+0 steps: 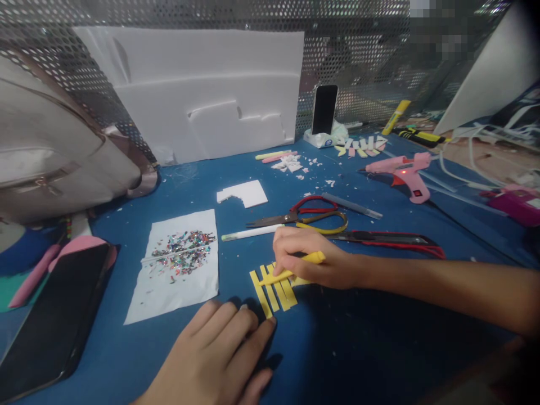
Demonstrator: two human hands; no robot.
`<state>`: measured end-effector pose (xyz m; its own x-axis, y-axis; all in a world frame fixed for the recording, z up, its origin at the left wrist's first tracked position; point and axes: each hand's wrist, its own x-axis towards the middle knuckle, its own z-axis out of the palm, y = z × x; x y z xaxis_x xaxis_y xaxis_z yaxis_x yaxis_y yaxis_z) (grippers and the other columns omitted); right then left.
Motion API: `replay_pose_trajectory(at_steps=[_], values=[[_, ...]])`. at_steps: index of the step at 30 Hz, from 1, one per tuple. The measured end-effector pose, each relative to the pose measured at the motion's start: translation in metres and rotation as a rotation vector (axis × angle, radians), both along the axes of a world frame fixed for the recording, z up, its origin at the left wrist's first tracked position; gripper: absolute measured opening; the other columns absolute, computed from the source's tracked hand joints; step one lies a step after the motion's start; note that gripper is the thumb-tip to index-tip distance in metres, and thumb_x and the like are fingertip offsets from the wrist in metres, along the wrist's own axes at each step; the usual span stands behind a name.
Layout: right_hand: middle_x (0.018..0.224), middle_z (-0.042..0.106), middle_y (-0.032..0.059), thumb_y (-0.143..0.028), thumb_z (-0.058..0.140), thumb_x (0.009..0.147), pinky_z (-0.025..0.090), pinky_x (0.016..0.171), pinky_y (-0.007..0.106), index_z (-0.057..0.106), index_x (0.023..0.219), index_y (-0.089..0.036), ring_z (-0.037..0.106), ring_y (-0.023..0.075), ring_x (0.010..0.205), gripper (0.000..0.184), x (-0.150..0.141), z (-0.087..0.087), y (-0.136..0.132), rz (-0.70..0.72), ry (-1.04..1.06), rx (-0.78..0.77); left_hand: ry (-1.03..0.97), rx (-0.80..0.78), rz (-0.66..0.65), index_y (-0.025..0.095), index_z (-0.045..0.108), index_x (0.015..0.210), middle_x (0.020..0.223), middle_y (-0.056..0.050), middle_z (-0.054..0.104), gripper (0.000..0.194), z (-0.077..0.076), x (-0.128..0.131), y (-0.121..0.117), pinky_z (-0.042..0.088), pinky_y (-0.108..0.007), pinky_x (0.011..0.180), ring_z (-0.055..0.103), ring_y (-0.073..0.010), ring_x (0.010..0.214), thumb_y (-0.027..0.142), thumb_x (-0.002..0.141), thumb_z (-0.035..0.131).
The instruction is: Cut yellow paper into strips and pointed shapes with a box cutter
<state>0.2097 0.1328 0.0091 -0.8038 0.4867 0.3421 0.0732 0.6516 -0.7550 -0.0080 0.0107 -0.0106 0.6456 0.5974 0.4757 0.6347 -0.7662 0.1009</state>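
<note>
Several narrow yellow strips (pixel 269 298) lie side by side on the blue tabletop. My right hand (pixel 310 253) is closed around a yellow marker (pixel 314 257), its tip down on the strips. Part of the strips is hidden beneath that hand. My left hand (pixel 223 349) lies palm down nearer to me, index fingertip touching the lower end of the leftmost strip, thumb apart and the other fingers bent. Just beyond my right hand are a white marker (pixel 248 233) and scissors (pixel 291 218) with red and yellow handles.
A paper sheet (pixel 141 304) holding glitter lies left, beside a black phone (pixel 54 320). A red-edged cutter (pixel 392 241) and pink glue gun (pixel 407 171) lie right. Behind are a cut white foam piece (pixel 253 194), white scraps (pixel 289 163) and an upright phone (pixel 324 109).
</note>
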Motion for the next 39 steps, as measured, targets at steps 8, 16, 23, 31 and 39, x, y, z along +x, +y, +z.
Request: replay_pose_trajectory(at_steps=[8,16,23,31,39], values=[[0.075,0.058,0.0031,-0.027,0.040,0.096,0.042,0.071,0.026,0.063,0.075,-0.014,0.050,0.0130,0.076,0.034,0.0018,-0.0018,0.0005,0.029,0.055,-0.100,-0.010,-0.001,-0.001,0.016,0.064,0.112,0.087,-0.004,0.059,0.034,0.0024,0.0025,0.0019,0.036,-0.031,0.074,0.049,-0.0179,0.078,0.027,0.098,0.035],[0.071,0.056,0.0016,-0.025,0.041,0.095,0.040,0.070,0.027,0.062,0.073,-0.014,0.049,0.0128,0.074,0.032,-0.0011,0.0002,-0.0006,-0.048,-0.001,-0.047,-0.018,0.009,0.002,0.016,0.064,0.112,0.087,-0.004,0.058,0.034,0.0011,0.0021,0.0010,0.036,-0.031,0.074,0.049,-0.0174,0.078,0.027,0.098,0.035],[0.074,0.058,0.0033,-0.028,0.040,0.097,0.041,0.073,0.028,0.063,0.077,-0.014,0.050,0.0138,0.077,0.033,0.0016,-0.0004,-0.0007,-0.018,0.026,0.003,-0.011,-0.011,-0.004,0.016,0.063,0.113,0.086,-0.004,0.058,0.033,0.0016,0.0022,0.0009,0.037,-0.031,0.072,0.049,-0.0175,0.076,0.027,0.097,0.036],[0.075,0.057,0.0035,-0.027,0.041,0.096,0.041,0.073,0.029,0.062,0.078,-0.014,0.049,0.0140,0.077,0.031,0.0006,-0.0015,-0.0007,0.005,0.052,0.048,-0.001,-0.015,0.006,0.017,0.063,0.112,0.086,-0.005,0.059,0.033,0.0020,0.0015,0.0014,0.038,-0.032,0.072,0.049,-0.0177,0.076,0.027,0.097,0.036],[0.073,0.058,0.0039,-0.027,0.040,0.096,0.041,0.074,0.029,0.064,0.077,-0.013,0.050,0.0138,0.076,0.033,0.0016,-0.0022,-0.0004,0.046,0.068,0.024,0.017,-0.007,0.009,0.017,0.063,0.113,0.089,-0.005,0.060,0.032,0.0015,0.0009,0.0001,0.038,-0.033,0.075,0.051,-0.0184,0.079,0.027,0.097,0.037]])
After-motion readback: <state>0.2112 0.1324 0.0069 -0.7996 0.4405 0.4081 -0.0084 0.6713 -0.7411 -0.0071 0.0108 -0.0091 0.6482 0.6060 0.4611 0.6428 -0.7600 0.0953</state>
